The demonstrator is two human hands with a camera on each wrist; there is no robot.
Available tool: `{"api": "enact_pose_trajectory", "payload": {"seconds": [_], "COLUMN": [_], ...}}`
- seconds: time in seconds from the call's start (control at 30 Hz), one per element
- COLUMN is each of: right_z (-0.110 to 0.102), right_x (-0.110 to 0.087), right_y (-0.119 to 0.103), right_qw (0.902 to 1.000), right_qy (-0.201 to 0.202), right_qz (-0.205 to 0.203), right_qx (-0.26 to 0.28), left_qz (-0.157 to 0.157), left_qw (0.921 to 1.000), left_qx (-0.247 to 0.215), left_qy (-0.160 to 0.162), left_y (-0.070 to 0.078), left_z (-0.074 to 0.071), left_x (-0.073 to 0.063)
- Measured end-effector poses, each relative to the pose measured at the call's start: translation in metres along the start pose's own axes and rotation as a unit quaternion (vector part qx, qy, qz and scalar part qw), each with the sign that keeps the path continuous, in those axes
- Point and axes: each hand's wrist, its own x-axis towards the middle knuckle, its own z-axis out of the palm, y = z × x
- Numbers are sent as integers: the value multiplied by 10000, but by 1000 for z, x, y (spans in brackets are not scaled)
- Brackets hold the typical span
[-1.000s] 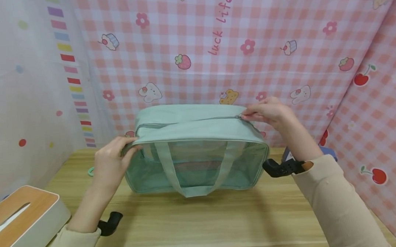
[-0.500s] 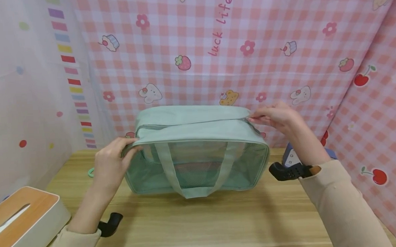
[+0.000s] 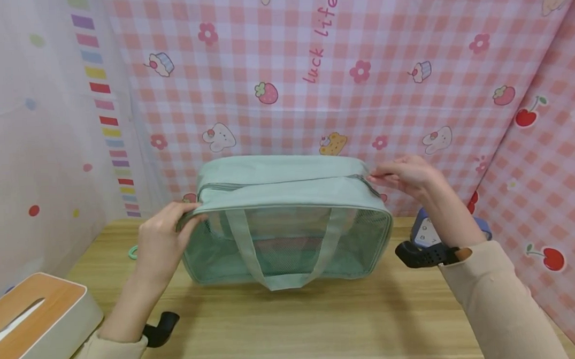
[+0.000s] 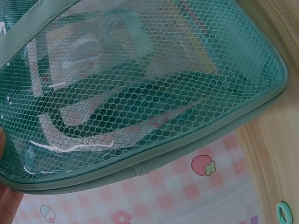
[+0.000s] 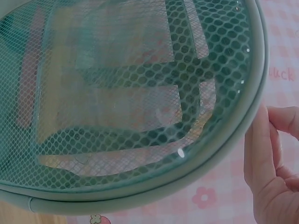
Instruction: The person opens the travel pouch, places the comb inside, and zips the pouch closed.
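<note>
A mint-green bag (image 3: 288,194) with mesh, see-through sides stands upright on the table, its front strap handle (image 3: 244,240) hanging down. My left hand (image 3: 162,236) pinches the bag's upper left corner between thumb and fingers. At the upper right end, my right hand (image 3: 405,177) pinches the end of the zipper (image 3: 307,179), where the zip pull is hidden by the fingertips. In the right wrist view, that hand (image 5: 271,163) has thumb and fingers together at the bag's rim. Blurred pinkish and yellowish shapes show through the mesh (image 4: 182,107); their kind is unclear.
A white tissue box (image 3: 57,323) with a wooden top is at the front left. A green ring (image 3: 133,252) lies left of the bag. Behind the right forearm stands a blue clock (image 3: 424,231). Patterned cloth (image 3: 285,120) rises behind the wooden table (image 3: 294,329).
My right hand has moved right and slightly down along the bag's top, pulling at the zipper. The left hand keeps its hold on the left corner, and the bag has barely moved.
</note>
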Motion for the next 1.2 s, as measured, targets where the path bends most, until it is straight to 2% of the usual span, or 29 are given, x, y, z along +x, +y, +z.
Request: {"api": "enact_pose_trajectory", "payload": {"seconds": [0.33, 0.53, 0.87, 1.2], "right_z": [-7, -15, -19, -24], "right_x": [0, 2, 4, 7], "right_y": [6, 15, 24, 30], "right_qw": [9993, 9993, 9993, 9982], "right_qy": [101, 83, -22, 94], "right_qz": [119, 205, 129, 202], "right_qx": [334, 293, 360, 563], "left_qz": [5, 11, -14, -16], "left_qw": [10000, 10000, 9999, 9999], "left_qx": [31, 69, 78, 138], "left_qy": [-17, -23, -76, -48], "left_y": [1, 0, -1, 1], "left_z": [0, -1, 0, -1], "left_x": [1, 1, 1, 0]}}
